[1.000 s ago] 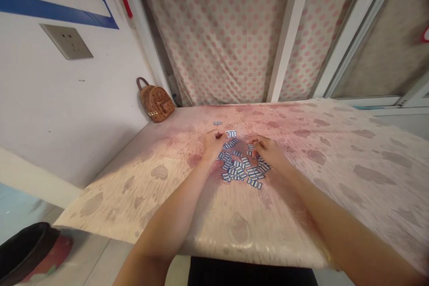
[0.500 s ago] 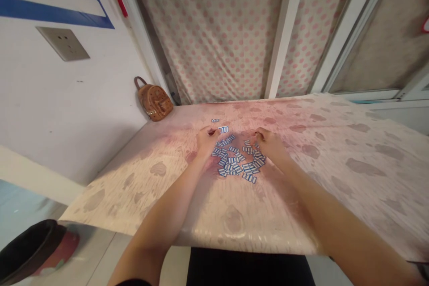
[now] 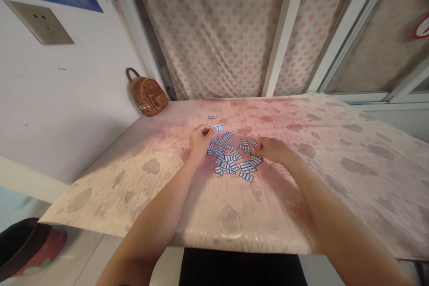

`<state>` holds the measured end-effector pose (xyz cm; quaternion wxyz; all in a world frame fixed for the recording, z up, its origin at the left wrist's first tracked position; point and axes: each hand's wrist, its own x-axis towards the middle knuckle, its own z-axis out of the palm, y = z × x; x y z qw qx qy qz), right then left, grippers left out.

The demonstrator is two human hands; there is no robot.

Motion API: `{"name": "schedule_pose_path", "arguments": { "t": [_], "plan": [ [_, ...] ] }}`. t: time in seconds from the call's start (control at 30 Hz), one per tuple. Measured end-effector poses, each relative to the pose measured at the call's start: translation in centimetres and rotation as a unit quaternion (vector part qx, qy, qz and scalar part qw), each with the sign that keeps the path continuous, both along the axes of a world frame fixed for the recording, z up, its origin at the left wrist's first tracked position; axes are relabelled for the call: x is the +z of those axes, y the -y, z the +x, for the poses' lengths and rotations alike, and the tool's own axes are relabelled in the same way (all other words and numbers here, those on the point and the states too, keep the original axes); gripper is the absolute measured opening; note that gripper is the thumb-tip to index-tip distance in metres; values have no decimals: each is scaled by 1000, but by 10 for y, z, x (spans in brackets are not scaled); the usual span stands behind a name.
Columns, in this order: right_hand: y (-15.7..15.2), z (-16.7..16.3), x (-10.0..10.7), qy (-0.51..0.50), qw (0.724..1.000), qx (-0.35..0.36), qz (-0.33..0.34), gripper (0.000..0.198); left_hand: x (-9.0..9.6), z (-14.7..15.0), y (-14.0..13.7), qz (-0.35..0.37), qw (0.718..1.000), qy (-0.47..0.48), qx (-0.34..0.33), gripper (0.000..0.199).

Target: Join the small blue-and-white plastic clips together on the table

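Note:
My left hand [image 3: 200, 139] is closed in a pinch on a small white card with blue edges [image 3: 218, 128], which sticks out to the right of its fingertips. Just below and to the right lies a loose pile of similar small white-and-blue cards [image 3: 229, 159], many overlapping at odd angles. At the pile's right side is my right hand [image 3: 273, 149], thumb and forefinger slightly apart, touching or just above the cards there. Its other fingers are curled and partly hidden. Beyond the left hand, one more small card [image 3: 212, 117] lies apart from the pile.
A patterned cloth [image 3: 228, 219] covers the table. A small brown backpack-shaped bag [image 3: 149, 94] leans on the wall at the back left. Dotted curtains [image 3: 217, 31] hang behind the table. A dark-rimmed bin [image 3: 30, 246] stands on the floor at lower left.
My right hand has come down and nearer to the pile's right side, its fingers parting a little. My left hand still holds its card in much the same place. The view has shifted slightly.

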<state>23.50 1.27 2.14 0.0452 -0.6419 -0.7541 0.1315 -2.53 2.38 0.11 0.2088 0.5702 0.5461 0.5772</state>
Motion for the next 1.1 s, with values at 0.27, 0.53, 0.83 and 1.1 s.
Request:
{"name": "schedule_pose_path", "arguments": {
  "t": [0.27, 0.53, 0.83, 1.1],
  "plan": [
    [-5, -7, -8, -122, 987, 82, 72, 21, 6, 3, 4, 1, 1000, 20, -17, 10],
    [3, -5, 4, -108, 987, 83, 89, 10, 5, 10, 8, 1, 998, 21, -51, 9],
    [40, -34, 8, -72, 963, 258, 20, 19, 6, 14, 10, -15, 998, 12, -52, 9],
    [34, -28, 6, -67, 966, 250, 9, 20, 10, 15, 15, -21, 998, 4, -61, 8]
  ]
}}
